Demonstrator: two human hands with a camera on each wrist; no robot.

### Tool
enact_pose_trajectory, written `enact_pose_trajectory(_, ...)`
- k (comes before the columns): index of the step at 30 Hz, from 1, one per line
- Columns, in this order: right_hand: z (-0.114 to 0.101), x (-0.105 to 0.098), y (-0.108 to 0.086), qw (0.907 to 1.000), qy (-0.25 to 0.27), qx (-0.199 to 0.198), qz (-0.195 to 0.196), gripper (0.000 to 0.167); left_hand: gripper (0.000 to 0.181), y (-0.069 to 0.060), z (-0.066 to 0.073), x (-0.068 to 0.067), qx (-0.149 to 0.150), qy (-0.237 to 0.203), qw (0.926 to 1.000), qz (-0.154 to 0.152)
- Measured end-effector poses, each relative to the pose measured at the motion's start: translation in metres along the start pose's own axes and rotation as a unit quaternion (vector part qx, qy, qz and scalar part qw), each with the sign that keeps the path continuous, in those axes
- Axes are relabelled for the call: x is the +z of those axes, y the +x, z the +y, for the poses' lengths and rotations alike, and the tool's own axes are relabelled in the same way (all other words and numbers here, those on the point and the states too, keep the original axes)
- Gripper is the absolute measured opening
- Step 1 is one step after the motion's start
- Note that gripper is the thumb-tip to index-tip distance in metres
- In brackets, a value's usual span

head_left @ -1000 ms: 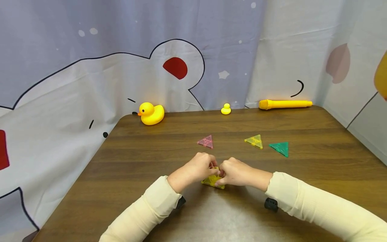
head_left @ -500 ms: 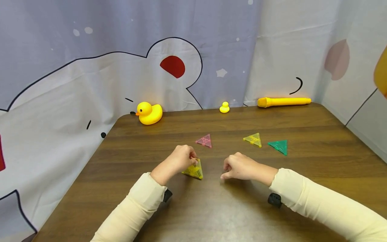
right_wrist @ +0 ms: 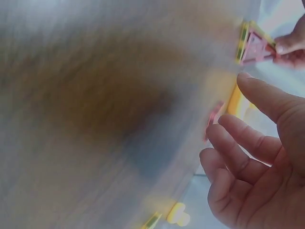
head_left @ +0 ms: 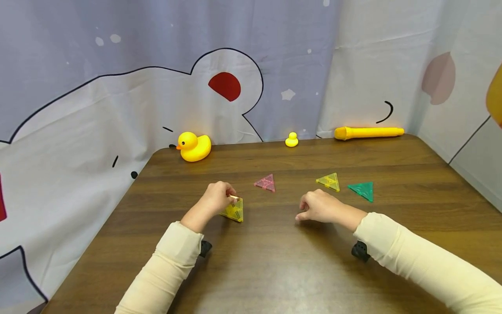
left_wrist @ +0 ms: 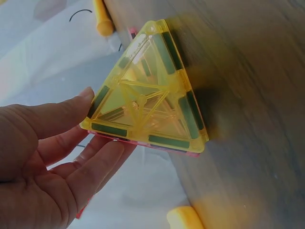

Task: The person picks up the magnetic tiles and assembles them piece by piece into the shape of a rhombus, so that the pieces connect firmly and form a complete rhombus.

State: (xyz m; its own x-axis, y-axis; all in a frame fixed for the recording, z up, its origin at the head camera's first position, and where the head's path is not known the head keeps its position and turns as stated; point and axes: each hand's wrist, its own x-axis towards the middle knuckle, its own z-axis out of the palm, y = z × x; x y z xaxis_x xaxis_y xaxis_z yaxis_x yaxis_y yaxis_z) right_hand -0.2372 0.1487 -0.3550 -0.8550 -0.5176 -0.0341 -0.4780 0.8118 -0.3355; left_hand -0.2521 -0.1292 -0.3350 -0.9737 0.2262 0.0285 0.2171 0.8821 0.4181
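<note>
My left hand [head_left: 213,200] pinches a corner of some joined triangular magnetic tiles [head_left: 236,211] at the left-centre of the table. In the left wrist view a yellow face [left_wrist: 143,109] fronts the piece, with pink along its lower edge. The right wrist view shows a pink face [right_wrist: 257,47] beside the yellow one. Whether more tiles belong to it I cannot tell. With nothing in it, my right hand [head_left: 323,207] hovers over the table, fingers loosely curled. Ahead lie three loose tiles: pink [head_left: 266,183], yellow [head_left: 329,182] and green [head_left: 362,191].
A big yellow rubber duck [head_left: 195,147], a small yellow duck [head_left: 292,140] and a yellow toy microphone [head_left: 368,133] line the back of the wooden table [head_left: 270,270]. A printed curtain [head_left: 157,104] hangs right behind.
Both hands were together at the joined tiles; the right hand has let go and drawn back to the right. The left hand has carried the tiles leftward and slightly away.
</note>
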Motion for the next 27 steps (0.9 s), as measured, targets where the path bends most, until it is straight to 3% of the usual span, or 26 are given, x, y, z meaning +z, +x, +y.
enact_pose_trajectory(8, 0.020, -0.010, 0.010, 0.9993, -0.006, 0.037, 0.006, 0.027, 0.011, 0.005, -0.012, -0.003, -0.016, -0.011, 0.9998, 0.007)
enact_pose_trajectory(17, 0.044, -0.019, 0.014, 0.9957, -0.037, 0.085, 0.003, 0.027, 0.012, 0.005, -0.015, -0.004, -0.016, -0.013, 0.9997, 0.010)
enact_pose_trajectory(21, 0.055, -0.021, 0.013, 0.9896, -0.079, 0.120, -0.002, 0.026, 0.011, 0.006, -0.015, -0.004, -0.010, -0.007, 0.9998, 0.015)
enact_pose_trajectory(27, 0.071, -0.022, 0.011, 0.9779, -0.101, 0.176, -0.049, 0.018, 0.013, 0.008, -0.012, -0.005, -0.017, -0.009, 0.9998, -0.004)
